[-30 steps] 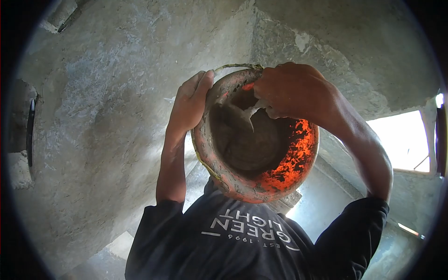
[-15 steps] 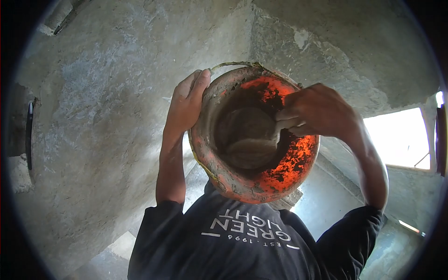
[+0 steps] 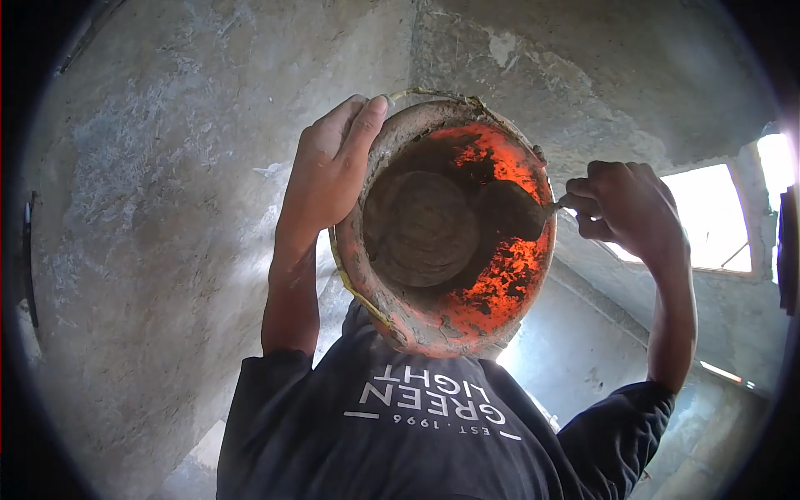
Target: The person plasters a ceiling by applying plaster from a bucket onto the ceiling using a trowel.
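An orange bucket, caked with grey mortar, is tilted so that its mouth faces me. My left hand is closed on its rim at the left, thumb on top. A cord-like handle runs round the outside of the rim. My right hand is just beyond the right rim, fingers curled round the handle of a trowel. The dark, rounded trowel blade lies against the right inner wall. Dull grey residue coats the bottom, and bright orange plastic shows through on the right side.
Rough, plastered concrete walls surround me and meet in a corner behind the bucket. At the right a bright window opening lets in light. My black T-shirt fills the lower middle.
My right hand has moved out of the bucket to the right, drawing the trowel from the bottom to the right wall. My left hand keeps its hold as the bucket shifts slightly left.
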The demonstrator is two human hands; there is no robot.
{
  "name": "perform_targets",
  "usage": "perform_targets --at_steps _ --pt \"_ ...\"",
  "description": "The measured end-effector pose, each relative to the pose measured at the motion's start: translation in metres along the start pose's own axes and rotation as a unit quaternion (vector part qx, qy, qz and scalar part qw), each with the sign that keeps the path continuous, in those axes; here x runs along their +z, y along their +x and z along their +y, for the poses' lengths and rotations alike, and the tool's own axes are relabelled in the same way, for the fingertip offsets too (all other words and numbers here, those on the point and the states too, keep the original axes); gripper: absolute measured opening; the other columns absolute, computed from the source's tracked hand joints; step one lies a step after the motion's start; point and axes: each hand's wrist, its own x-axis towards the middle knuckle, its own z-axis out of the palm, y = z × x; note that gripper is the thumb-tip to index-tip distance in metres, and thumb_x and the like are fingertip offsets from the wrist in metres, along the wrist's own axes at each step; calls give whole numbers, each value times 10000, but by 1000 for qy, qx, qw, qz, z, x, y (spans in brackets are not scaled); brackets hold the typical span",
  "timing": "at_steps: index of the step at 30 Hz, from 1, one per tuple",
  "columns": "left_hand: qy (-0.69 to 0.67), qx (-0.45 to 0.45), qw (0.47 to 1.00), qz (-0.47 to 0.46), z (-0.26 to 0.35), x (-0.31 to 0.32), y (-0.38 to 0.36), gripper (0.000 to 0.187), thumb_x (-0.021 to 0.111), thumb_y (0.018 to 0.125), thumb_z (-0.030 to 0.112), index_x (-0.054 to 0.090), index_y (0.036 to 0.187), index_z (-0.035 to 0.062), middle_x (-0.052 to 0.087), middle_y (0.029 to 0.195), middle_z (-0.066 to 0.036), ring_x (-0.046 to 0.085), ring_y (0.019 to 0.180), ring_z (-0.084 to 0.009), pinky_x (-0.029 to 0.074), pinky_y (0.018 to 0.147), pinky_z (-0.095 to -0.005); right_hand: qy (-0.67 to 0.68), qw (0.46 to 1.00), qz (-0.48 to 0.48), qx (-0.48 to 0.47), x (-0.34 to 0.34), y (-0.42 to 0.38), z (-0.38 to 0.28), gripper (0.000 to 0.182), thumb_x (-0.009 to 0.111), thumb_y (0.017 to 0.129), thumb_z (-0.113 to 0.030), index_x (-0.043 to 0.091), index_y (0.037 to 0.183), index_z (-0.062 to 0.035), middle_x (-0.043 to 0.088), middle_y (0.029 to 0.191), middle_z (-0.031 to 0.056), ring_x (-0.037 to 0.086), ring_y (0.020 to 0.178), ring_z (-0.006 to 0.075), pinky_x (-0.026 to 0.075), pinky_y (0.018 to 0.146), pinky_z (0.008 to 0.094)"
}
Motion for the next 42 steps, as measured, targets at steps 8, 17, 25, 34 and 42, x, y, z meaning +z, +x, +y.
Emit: perform_targets --at_steps 8,17,25,34,42 --pt "20 15 1000 1 -4 -2 -5 409 470 975 354 550 828 -20 489 636 -83 400 624 -132 390 614 -301 6 996 -80 26 34 7 11 196 672 752 -197 685 947 -202 603 797 23 620 725 216 532 735 362" --pt "21 24 999 0 -1 7 -2 413 475 973 346 517 770 -12 436 581 -81 381 577 -124 371 549 -312 207 978 -5 -11 81 -20 14 179 678 742 -178 650 840 -31 626 689 93 589 593 201 481 571 365" --pt "30 35 999 16 8 13 -5 378 470 973 309 528 785 -13 479 556 -98 428 510 -153 389 522 -325 118 985 -127 -25 71 -14 -31 303 727 687 -202 676 984 -229 624 793 74 622 699 241 514 652 375" --pt "17 -1 1000 -11 20 15 -10 382 456 980 320 533 818 -17 473 667 -45 409 662 -113 386 644 -276 230 965 -91 -92 101 -10 -19 273 719 713 -261 655 928 -106 632 807 119 633 762 298 502 705 405" --pt "48 49 998 10 9 10 -4 376 473 971 314 536 812 -22 500 576 -149 456 513 -193 410 543 -340 367 927 -5 -76 121 -28 8 352 761 599 -175 666 912 -44 669 823 124 651 745 277 517 686 346"
